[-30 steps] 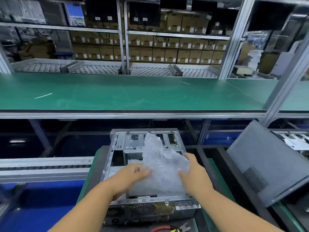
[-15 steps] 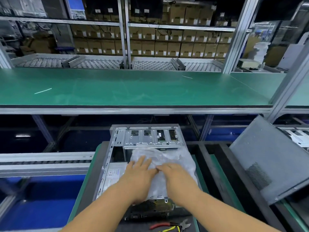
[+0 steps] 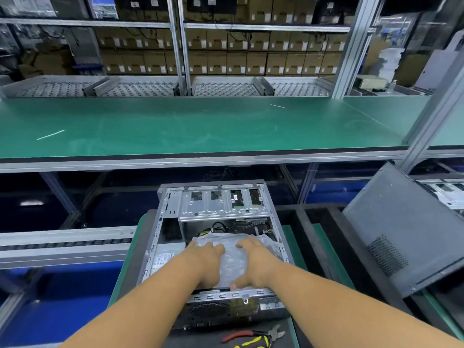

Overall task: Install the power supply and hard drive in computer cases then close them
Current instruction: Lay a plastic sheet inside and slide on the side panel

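Note:
An open grey computer case (image 3: 160, 224) lies on its side on a green-edged pallet in front of me, its drive cage (image 3: 221, 205) at the far end. A crumpled clear plastic bag (image 3: 232, 262) lies inside the case over the lower half. My left hand (image 3: 204, 259) and my right hand (image 3: 252, 259) press flat on the bag, fingers pointing away from me. A power supply with a white label (image 3: 164, 259) sits in the case's left side. Black cables (image 3: 216, 227) show just beyond the bag.
The case's dark side panel (image 3: 406, 232) leans tilted at the right. Red-handled cutters (image 3: 253, 334) and a yellow-black tool lie near the front edge. A green workbench (image 3: 200, 126) spans above the case. A roller conveyor (image 3: 62, 243) runs at the left.
The bag was held up above the case by both hands one second ago. It now lies flat inside, and both hands have spread apart and pushed it lower into the case.

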Demonstrator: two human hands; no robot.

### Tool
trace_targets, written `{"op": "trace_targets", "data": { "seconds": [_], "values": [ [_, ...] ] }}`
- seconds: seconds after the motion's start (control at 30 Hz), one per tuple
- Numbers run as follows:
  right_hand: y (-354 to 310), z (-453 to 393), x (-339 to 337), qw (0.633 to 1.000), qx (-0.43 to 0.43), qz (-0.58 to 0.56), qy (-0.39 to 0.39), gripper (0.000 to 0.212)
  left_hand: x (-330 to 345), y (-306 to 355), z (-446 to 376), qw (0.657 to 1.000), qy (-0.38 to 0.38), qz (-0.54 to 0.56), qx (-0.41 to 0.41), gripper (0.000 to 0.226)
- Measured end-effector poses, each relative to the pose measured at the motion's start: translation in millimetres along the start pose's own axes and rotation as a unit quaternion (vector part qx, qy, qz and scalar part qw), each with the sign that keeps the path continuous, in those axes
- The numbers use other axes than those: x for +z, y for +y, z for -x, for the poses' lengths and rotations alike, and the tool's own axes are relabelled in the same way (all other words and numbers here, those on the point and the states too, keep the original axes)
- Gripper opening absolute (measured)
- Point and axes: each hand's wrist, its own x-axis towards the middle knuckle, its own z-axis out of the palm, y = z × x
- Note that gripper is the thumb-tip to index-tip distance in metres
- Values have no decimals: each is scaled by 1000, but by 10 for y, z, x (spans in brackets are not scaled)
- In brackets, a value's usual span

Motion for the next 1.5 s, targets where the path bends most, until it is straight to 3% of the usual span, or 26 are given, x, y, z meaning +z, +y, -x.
{"op": "trace_targets", "data": {
  "seconds": [0.07,0.2,0.23,0.33,0.4,0.47,0.53,0.57,0.67,0.73,0.83,0.93,1.0,1.07,1.13,1.17,1.27,1.37,1.5],
  "values": [
    [5,30,7,1000,-8,-23,11,106,-32,47,21,1000,-13,-20,-11,81],
    [-82,215,-156,970,-29,-214,109,28,-111,127,73,995,-3,-81,-55,84],
    [-59,319,-254,958,-45,-237,154,22,-146,147,100,994,-4,-91,-67,87],
    [240,753,-633,926,-83,-250,272,33,-329,292,205,994,-6,-79,-80,94],
    [556,1011,-889,911,-68,-235,331,31,-522,467,287,997,43,-16,-62,93],
    [1003,1167,-1188,899,-22,-237,367,29,-775,854,306,990,128,52,23,88],
    [1450,1276,-1518,892,19,-214,398,27,-1010,1401,288,962,190,148,127,79],
    [1660,1323,-1693,889,33,-195,413,25,-1131,1696,261,942,182,224,174,75],
    [2250,1448,-2195,890,67,-65,445,21,-1386,2605,-14,856,67,439,263,67],
    [2582,1511,-2496,880,102,53,461,34,-1484,3149,-356,816,54,519,248,64],
    [2925,1531,-2821,873,199,181,406,55,-1611,3785,-720,731,2,657,184,63],
    [3033,1493,-2970,920,269,95,268,52,-1708,4133,-938,646,-46,754,112,54],
    [2991,1493,-2966,937,247,63,238,38,-1790,4243,-1080,610,-49,788,68,55],
    [2872,1499,-2861,948,206,29,242,25,-1897,4271,-1204,579,-42,814,34,77],
    [2653,1550,-2689,957,171,-22,234,27,-1995,4275,-1262,552,-36,833,18,96],
    [2539,1587,-2613,957,159,-52,235,28,-2025,4282,-1269,549,-32,835,11,95],
    [2281,1775,-2482,947,128,-130,263,26,-2070,4254,-1137,560,31,828,1,55],
    [2077,2056,-2453,938,99,-167,288,29,-2088,4105,-853,586,63,807,25,63],
    [1690,2430,-2353,933,32,-261,245,49,-2233,3667,-161,591,147,792,44,50]
  ]
}}
